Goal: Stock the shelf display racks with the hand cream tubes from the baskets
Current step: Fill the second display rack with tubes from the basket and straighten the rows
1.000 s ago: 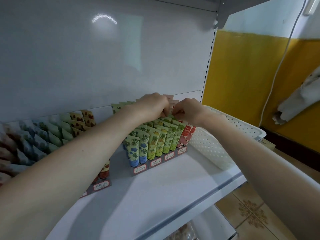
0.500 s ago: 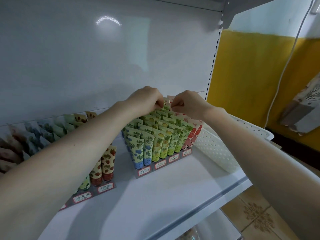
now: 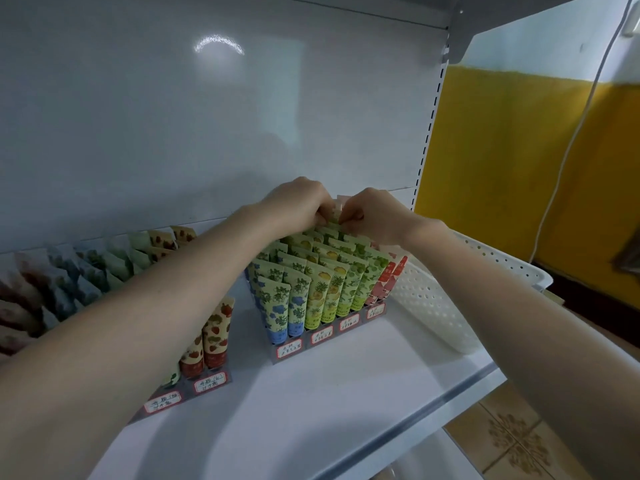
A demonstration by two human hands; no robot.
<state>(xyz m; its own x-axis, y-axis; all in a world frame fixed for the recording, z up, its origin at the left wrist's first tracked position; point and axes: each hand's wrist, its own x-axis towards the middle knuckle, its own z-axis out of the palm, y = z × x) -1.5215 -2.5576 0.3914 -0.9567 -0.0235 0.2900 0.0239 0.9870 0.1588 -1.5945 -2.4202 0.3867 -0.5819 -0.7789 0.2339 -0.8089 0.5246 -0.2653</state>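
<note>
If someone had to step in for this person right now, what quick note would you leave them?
Left hand: fingers curled, pinching the top of a back-row tube in the right rack.
Right hand: pinching what looks like the same tube top from the other side.
Things: the left rack holds tubes too, partly hidden by the arm. The white basket stands right of the right rack; its inside is out of sight.
Done: the right rack's visible rows look full.
Left: seat this tube, then check the basket for more.
</note>
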